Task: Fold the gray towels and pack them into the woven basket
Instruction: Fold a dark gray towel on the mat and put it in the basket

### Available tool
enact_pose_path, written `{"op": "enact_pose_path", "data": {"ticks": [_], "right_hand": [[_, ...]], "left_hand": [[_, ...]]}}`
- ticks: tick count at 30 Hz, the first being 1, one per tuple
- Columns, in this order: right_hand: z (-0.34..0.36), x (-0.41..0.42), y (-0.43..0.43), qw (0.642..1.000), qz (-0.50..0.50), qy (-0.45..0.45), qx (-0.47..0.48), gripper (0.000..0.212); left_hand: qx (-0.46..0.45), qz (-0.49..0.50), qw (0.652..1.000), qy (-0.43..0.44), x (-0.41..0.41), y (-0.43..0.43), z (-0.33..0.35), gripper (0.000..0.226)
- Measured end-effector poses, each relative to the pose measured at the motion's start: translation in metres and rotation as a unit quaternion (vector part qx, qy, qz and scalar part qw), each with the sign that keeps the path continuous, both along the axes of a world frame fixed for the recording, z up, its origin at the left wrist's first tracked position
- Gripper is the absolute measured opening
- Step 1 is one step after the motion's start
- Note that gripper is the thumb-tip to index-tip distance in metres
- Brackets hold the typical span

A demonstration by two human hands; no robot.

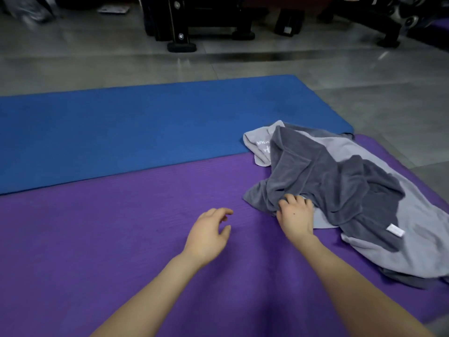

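So the left hand is just hanging over the purple mat, fingers loose and a bit spread, nothing in it. It's well clear of the towels, off to their left. The blue mat lies right behind the purple one.

The right hand is at the near-left edge of the pile, fingers curled into a bunched fold of the dark towel, grabbing it. The fingertips are buried in the cloth, so I can't see them.

The dark towel is crumpled on top of the light towel. The whole pile runs diagonally from far-left to near-right across the purple mat, its far corner on the blue mat. That corner has white lettering I can't read. There's a small white tag on the dark towel. The pile's right end gets cut off by the frame.
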State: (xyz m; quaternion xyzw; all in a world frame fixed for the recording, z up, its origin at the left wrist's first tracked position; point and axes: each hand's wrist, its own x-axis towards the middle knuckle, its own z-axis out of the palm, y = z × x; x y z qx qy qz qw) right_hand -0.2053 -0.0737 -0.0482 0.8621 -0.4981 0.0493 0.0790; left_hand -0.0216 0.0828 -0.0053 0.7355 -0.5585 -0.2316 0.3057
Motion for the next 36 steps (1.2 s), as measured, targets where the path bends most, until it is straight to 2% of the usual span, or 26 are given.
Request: {"op": "enact_pose_path", "data": {"ticks": [2, 4, 5, 7, 8, 9, 13, 15, 18, 22, 25, 29, 31, 32, 34, 36], "right_hand": [[0.017, 0.010, 0.007, 0.997, 0.022, -0.070, -0.017, 0.012], [0.035, 0.025, 0.021, 0.988, 0.076, -0.128, -0.037, 0.024], [0.044, 0.035, 0.030, 0.981, 0.107, -0.151, -0.048, 0.026], [0.066, 0.054, 0.051, 0.967, 0.155, -0.197, -0.039, 0.028], [0.074, 0.062, 0.061, 0.960, 0.169, -0.221, -0.018, 0.028], [0.079, 0.069, 0.072, 0.952, 0.177, -0.249, 0.004, 0.027], [0.103, 0.090, 0.108, 0.920, 0.187, -0.325, 0.112, 0.025], [0.115, 0.097, 0.129, 0.900, 0.179, -0.354, 0.182, 0.019], [0.126, 0.113, 0.156, 0.841, 0.145, -0.405, 0.329, 0.011], [0.141, 0.144, 0.191, 0.698, 0.088, -0.506, 0.498, 0.007], [0.145, 0.178, 0.223, 0.651, 0.079, -0.495, 0.569, 0.013], [0.146, 0.227, 0.268, 0.608, 0.074, -0.470, 0.636, 0.027], [0.143, 0.247, 0.288, 0.604, 0.061, -0.469, 0.642, 0.030], [0.137, 0.255, 0.297, 0.622, 0.052, -0.468, 0.626, 0.030], [0.118, 0.261, 0.310, 0.714, 0.038, -0.432, 0.549, 0.030], [0.100, 0.255, 0.321, 0.802, 0.053, -0.352, 0.480, 0.032]], "left_hand": [[0.000, 0.012, 1.000, 0.003, 0.005, 0.021, 0.013, 0.038], [-0.003, 0.032, 0.999, 0.003, 0.013, 0.040, 0.026, 0.049], [0.002, 0.055, 0.998, 0.017, 0.018, 0.048, 0.032, 0.046], [0.000, 0.115, 0.990, 0.081, 0.026, 0.060, 0.046, 0.017], [-0.002, 0.140, 0.983, 0.117, 0.031, 0.066, 0.051, 0.014], [-0.001, 0.154, 0.978, 0.140, 0.036, 0.073, 0.057, 0.023], [0.015, 0.156, 0.976, 0.152, 0.047, 0.100, 0.071, 0.037], [-0.007, 0.170, 0.967, 0.190, 0.047, 0.110, 0.073, 0.038], [-0.040, 0.167, 0.952, 0.253, 0.051, 0.127, 0.078, 0.045], [-0.029, 0.125, 0.960, 0.247, 0.072, 0.156, 0.078, 0.050], [-0.062, 0.166, 0.947, 0.269, 0.095, 0.181, 0.076, 0.045], [-0.094, 0.224, 0.903, 0.356, 0.131, 0.225, 0.068, 0.038], [-0.103, 0.254, 0.886, 0.373, 0.152, 0.250, 0.061, 0.035], [-0.101, 0.270, 0.881, 0.375, 0.163, 0.263, 0.057, 0.036], [-0.080, 0.304, 0.876, 0.367, 0.187, 0.290, 0.048, 0.039], [-0.056, 0.335, 0.871, 0.354, 0.211, 0.318, 0.039, 0.045]]}}
